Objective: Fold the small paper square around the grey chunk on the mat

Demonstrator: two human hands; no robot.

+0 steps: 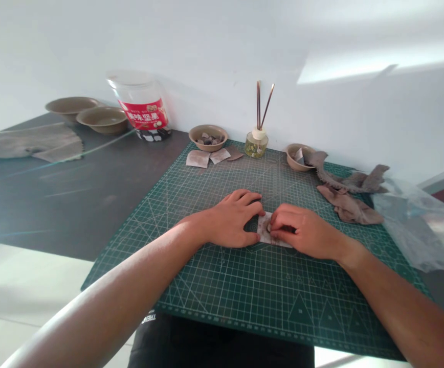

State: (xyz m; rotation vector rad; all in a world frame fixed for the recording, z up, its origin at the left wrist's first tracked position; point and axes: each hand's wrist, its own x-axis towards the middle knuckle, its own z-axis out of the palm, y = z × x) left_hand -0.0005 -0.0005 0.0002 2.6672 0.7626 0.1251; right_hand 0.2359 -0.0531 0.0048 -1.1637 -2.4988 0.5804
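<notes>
A small whitish sheet with brown smudges (264, 236) lies on the green cutting mat (222, 286) between my hands. My left hand (235, 220) is spread on the mat, with its thumb and a fingertip at the sheet's left edge. Over the sheet's right part, my right hand (302, 230) pinches a small pale piece (269, 227) between thumb and fingers. The right hand covers part of the sheet.
Behind are a bowl of dark pieces (208, 147), several flat squares (198, 158), a reed diffuser (256, 144) and another bowl (296, 166). Cloths (354, 208) and clear plastic (414, 230) lie right. A jar (143, 115), two bowls (105, 128) and a grey cloth (34, 143) stand left.
</notes>
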